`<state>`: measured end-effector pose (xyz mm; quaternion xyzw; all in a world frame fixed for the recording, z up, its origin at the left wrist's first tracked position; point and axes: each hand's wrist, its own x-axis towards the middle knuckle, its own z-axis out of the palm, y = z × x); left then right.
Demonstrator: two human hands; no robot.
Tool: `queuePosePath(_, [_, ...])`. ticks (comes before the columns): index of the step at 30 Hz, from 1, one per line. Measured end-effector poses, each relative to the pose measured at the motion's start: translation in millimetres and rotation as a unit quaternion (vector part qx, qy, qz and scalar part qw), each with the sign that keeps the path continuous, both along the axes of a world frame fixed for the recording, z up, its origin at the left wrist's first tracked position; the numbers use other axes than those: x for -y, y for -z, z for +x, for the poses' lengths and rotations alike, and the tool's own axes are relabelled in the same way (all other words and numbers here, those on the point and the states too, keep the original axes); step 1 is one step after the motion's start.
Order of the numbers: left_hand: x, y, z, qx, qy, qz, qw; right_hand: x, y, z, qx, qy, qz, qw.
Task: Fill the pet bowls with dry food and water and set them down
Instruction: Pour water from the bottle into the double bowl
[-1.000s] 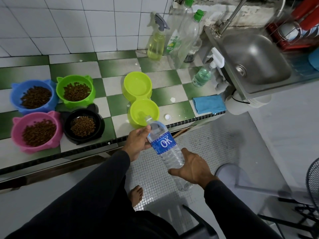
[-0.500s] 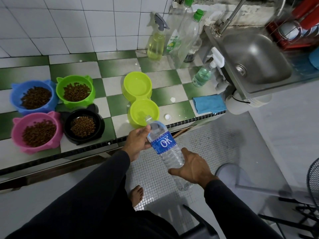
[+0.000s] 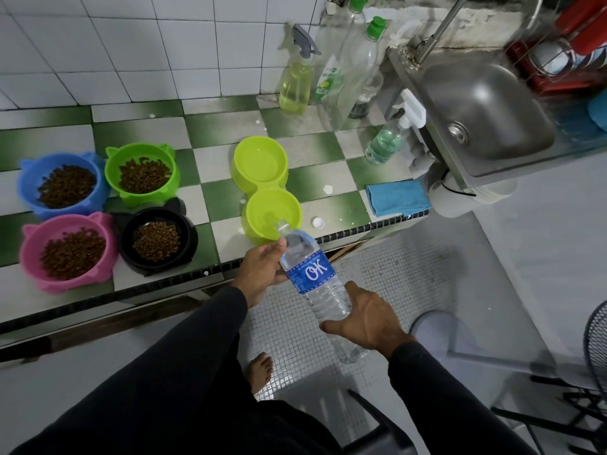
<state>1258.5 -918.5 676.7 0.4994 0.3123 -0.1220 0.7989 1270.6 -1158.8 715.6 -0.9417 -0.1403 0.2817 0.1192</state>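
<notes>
A clear water bottle (image 3: 317, 284) with a blue label is tilted, its open neck over the near cup of a lime double bowl (image 3: 259, 183). My left hand (image 3: 261, 269) grips the bottle near its shoulder. My right hand (image 3: 364, 318) holds its lower body. Both cups of the double bowl appear to hold water. Dry food fills a blue bowl (image 3: 28, 182), a green bowl (image 3: 113, 174), a pink bowl (image 3: 29, 254) and a black bowl (image 3: 126, 243) on the left of the checkered counter (image 3: 213, 198).
The bottle's white cap (image 3: 317, 222) lies beside the double bowl. A blue cloth (image 3: 397, 198) lies near the counter's right end. Spray bottles (image 3: 295, 83) and tall bottles stand at the wall. A steel sink (image 3: 483, 110) sits to the right. A fan (image 3: 596, 343) is at the floor's right edge.
</notes>
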Motion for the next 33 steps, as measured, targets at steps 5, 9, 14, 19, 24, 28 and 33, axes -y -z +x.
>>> queuePosePath(5, [0, 1, 0, 0.000, -0.002, -0.001, 1.000, 0, 1, -1, 0.003, 0.005, 0.003, 1.000])
queuePosePath(9, [-3, -5, -1, 0.010, -0.007, -0.015, 1.000, 0, 4, -2, 0.005, 0.001, 0.015, 1.000])
queuePosePath(14, [-7, -13, -3, 0.034, -0.019, -0.004, 0.999, -3, 7, -5, 0.005, 0.009, 0.053, 0.999])
queuePosePath(19, [-11, -23, -1, 0.058, -0.028, 0.002, 0.998, -9, 5, -3, 0.006, 0.008, 0.084, 0.996])
queuePosePath(24, [-18, -34, 11, 0.077, -0.033, 0.005, 0.996, -16, -2, 7, 0.014, 0.018, 0.118, 0.993])
queuePosePath(28, [-27, -44, 27, 0.090, -0.028, 0.018, 0.995, -25, -8, 23, 0.022, 0.018, 0.125, 0.992])
queuePosePath(33, [-41, -49, 48, 0.090, -0.026, 0.017, 0.995, -39, -14, 45, 0.024, 0.010, 0.098, 0.995])
